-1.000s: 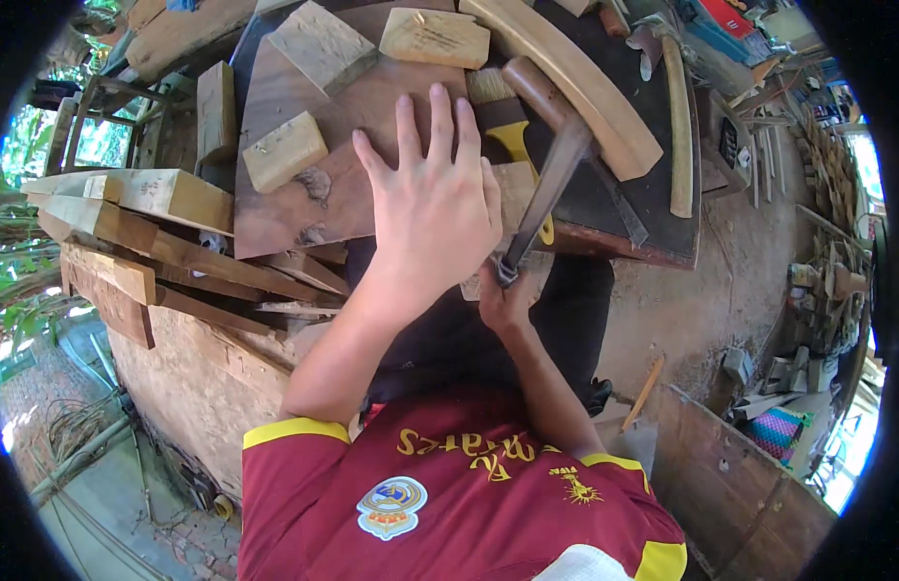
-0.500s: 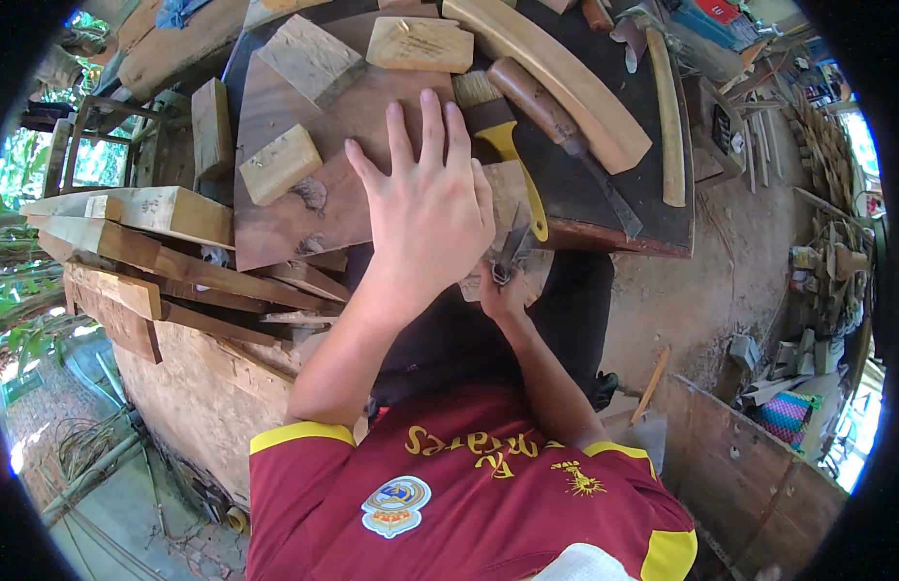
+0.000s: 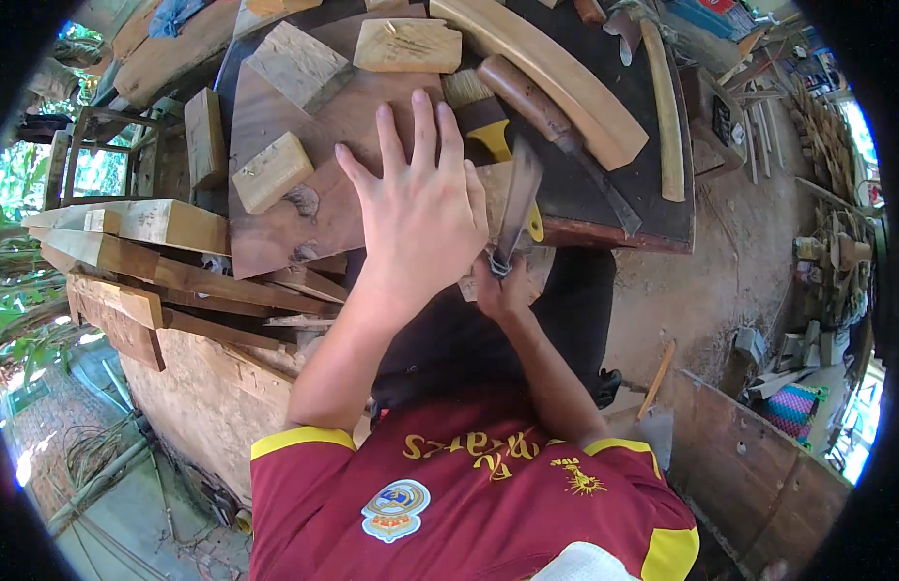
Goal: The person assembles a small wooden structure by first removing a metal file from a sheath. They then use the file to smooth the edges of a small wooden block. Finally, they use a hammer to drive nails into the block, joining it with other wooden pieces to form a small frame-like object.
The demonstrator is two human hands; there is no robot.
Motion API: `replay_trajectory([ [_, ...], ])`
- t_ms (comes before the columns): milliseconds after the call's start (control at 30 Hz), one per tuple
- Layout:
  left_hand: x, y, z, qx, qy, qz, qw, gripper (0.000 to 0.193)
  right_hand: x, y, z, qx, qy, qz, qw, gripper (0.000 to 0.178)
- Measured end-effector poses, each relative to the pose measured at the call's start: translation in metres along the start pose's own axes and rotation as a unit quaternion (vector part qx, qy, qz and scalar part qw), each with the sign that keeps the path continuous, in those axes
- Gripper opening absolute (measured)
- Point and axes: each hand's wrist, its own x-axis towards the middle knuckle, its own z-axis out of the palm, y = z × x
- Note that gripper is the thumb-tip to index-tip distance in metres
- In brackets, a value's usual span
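Timber stack, far left: long sawn beams are lying one over another (image 3: 139, 257), ends jutting toward the board.
Standing block: a brown wood block (image 3: 205, 140) is leaning just beside the board's left edge.
Board: a flat brown board (image 3: 328, 218) is lying on the bench, carrying loose offcuts.
Offcuts: a small pale block (image 3: 272, 174) is sitting near the left edge; a greyish block (image 3: 299, 68) is lying beyond it; a yellowish block (image 3: 408, 48), a shaving on top, is lying farther right.
Left hand: the left hand (image 3: 420, 228) is showing its back, fingers wide and pointing away from the body, gripping nothing visible; palm contact is hidden, cannot tell.
Brush: a flat paintbrush (image 3: 480, 116) with a yellow handle is lying right of the left fingertips.
Square block: a light square block (image 3: 496, 182) is showing between left hand and blade, partly covered.
Right hand: the right hand (image 3: 503, 288) is closing its fingers around a blade tool (image 3: 517, 208), low at the bench's near edge.
Blade: it is pointing up and away, slightly blurred, crossing before the brush handle.
Curved beam: a smooth arched beam (image 3: 551, 77) is lying behind a wood-handled chisel (image 3: 542, 108).
Bench: the dark top (image 3: 566, 198) is bearing these.
Rod: a slim wooden rod (image 3: 667, 126) is lying along the right edge.
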Motion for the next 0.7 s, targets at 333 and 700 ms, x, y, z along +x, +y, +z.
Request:
replay_trajectory([
  [333, 0.001, 0.0, 0.002, -0.003, 0.002, 0.0, 1.0, 0.055, -0.001, 0.024, -0.002, -0.114, 0.06, -0.034, 0.991, 0.024],
  [700, 0.003, 0.0, 0.004, 0.001, 0.007, 0.006, 1.0, 0.055, 0.004, 0.048, -0.011, -0.108, -0.066, -0.016, 0.992, 0.018],
])
